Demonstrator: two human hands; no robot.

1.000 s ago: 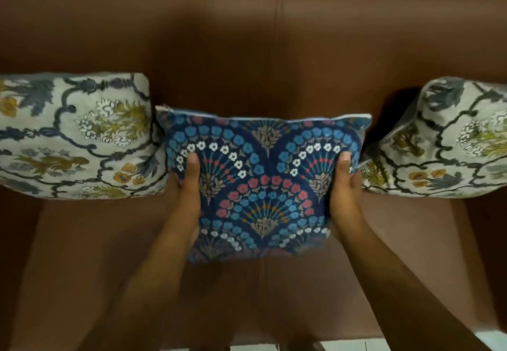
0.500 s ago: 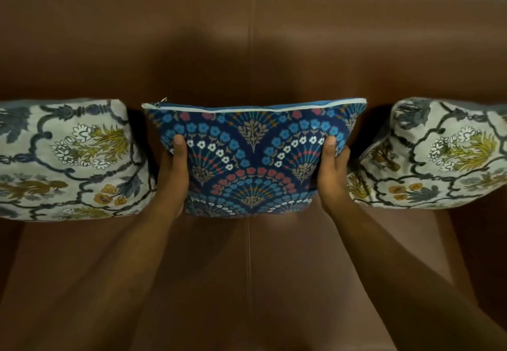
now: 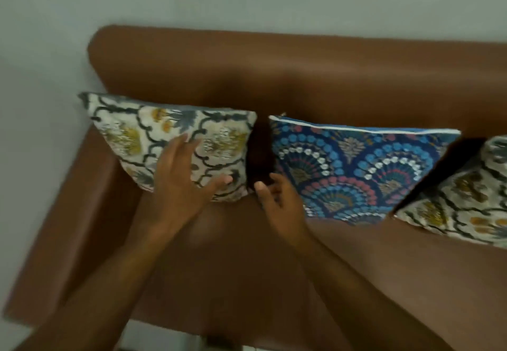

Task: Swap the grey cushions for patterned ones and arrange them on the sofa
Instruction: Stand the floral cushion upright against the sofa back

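Three patterned cushions lean against the back of the brown sofa (image 3: 329, 70). The blue fan-pattern cushion (image 3: 356, 169) stands in the middle with nothing holding it. A cream floral cushion (image 3: 131, 136) stands at the left end, and another cream floral cushion (image 3: 461, 194) is cut off at the right edge. My left hand (image 3: 183, 175) lies flat with spread fingers on the front of the left cushion. My right hand (image 3: 277, 199) hovers with loosely curled fingers in the gap between the left and middle cushions, holding nothing. No grey cushion is in view.
The sofa's left armrest (image 3: 68, 213) runs down the left side, close to the pale wall (image 3: 41, 76). The brown seat (image 3: 274, 282) stretches in front of the cushions. A strip of light floor (image 3: 170, 339) shows at the bottom.
Both hands have let go of the blue cushion and moved left. My left hand now rests on the left floral cushion. The view has swung left and up.
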